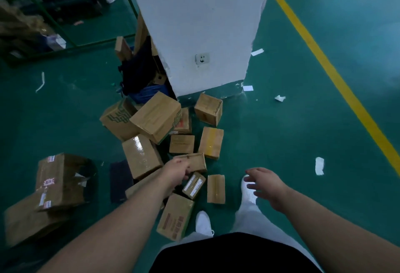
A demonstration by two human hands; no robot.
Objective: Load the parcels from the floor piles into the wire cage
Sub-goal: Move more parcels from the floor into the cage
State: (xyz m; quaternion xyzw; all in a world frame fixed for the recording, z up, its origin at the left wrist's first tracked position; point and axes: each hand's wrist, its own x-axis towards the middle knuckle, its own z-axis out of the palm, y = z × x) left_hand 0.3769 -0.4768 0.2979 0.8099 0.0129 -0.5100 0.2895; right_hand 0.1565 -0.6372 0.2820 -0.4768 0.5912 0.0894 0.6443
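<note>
Cardboard is scattered over the green floor [281,142] at the foot of the white pillar [205,23], and that loose pile [155,119] is what I'm working from. The wire cage [65,34] stands well apart, its green frame showing at the far upper left.

My left hand [176,172] is on a small flat box [194,161] in the middle of the pile, fingers curled at its near-left corner. The blur there means I cannot tell whether they have really closed on it. My right hand [265,186] hangs spread and loose to the side, holding nothing.

To do this pick well, I'd get the thumb on top and the fingers under the near edge before lifting. The box lies just beside a taped box [141,155] on its left, and a slim labelled parcel [193,186] sits against its near side, so lifting straight up should keep from dragging the neighbours. I'd bring the free right hand in for a second small parcel, so each walk to the cage carries more
</note>
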